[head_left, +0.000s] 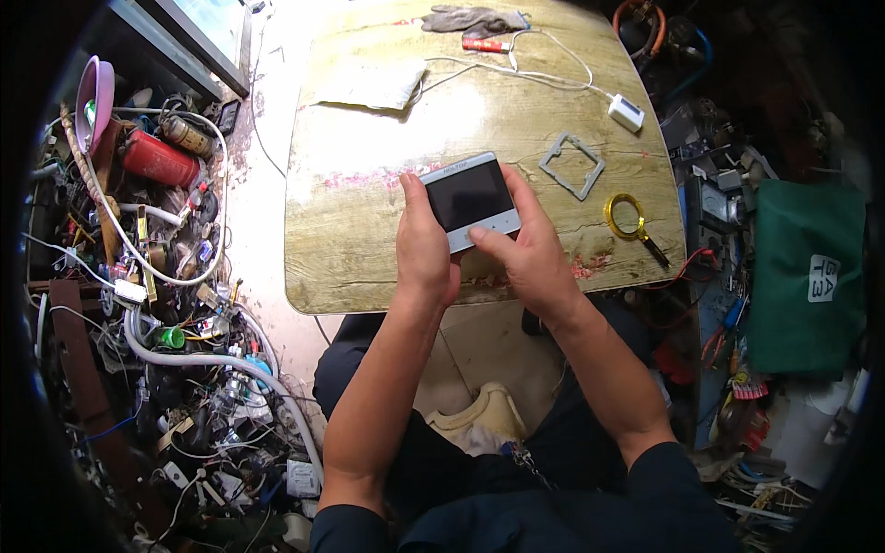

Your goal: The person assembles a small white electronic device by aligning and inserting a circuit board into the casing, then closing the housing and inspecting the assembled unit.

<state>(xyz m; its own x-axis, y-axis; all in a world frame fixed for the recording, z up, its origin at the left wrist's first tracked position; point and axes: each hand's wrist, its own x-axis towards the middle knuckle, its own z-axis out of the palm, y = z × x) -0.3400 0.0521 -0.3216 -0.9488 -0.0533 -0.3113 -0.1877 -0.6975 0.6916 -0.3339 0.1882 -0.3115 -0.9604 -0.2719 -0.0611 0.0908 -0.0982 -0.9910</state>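
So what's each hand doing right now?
Left hand: closed, holding the grey device by its left side.
Right hand: closed, holding its right side, thumb over the lower front.

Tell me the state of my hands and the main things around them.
Silver device: held, screen dark
Left hand: gripping device's left side
Right hand: gripping device's right side
Grey frame: lying, middle open
Magnifying glass: lying unheld
Pale packet: lying; sealed, can't tell
Glove: lying unworn
Tabletop: worn, marked

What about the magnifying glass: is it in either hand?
No: the magnifying glass lies on the table, while the left hand and right hand hold the silver device with a dark screen.
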